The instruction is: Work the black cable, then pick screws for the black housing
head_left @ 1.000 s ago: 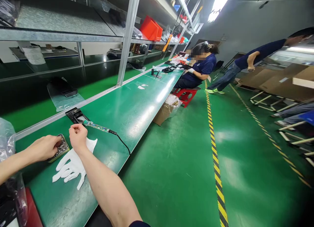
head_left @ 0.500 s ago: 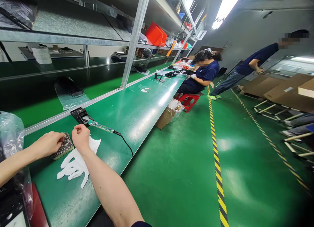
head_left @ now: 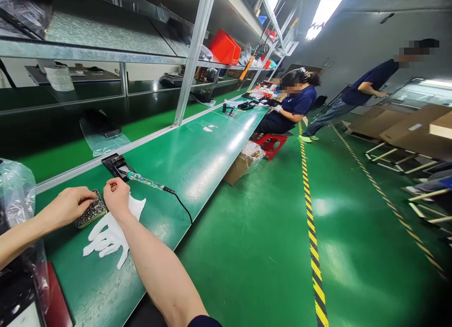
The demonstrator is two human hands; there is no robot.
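My left hand (head_left: 75, 205) is closed, thumb and fingers pinched together over the edge of a small tin of shiny metal bits (head_left: 92, 210); what it holds, if anything, is too small to name. To the right of the tin, my right hand (head_left: 116, 195) is closed with curled fingers, its contents hidden. Partly beneath my right wrist lies a white glove (head_left: 110, 237) on the green bench. Just beyond that hand, a soldering iron (head_left: 146, 181) with a clear handle rests in a black stand (head_left: 116, 166).
Plastic-wrapped items (head_left: 16, 190) and a red object (head_left: 56, 294) sit at the left. A metal post (head_left: 193, 58) rises from the bench's back edge. Farther along, a seated person (head_left: 296, 101) works; another person (head_left: 370, 86) stands beyond. A carton (head_left: 242, 167) is below the bench.
My left hand has shifted very slightly over the tin. The standing person's forearm has extended to the right. My right hand looks nearly unchanged.
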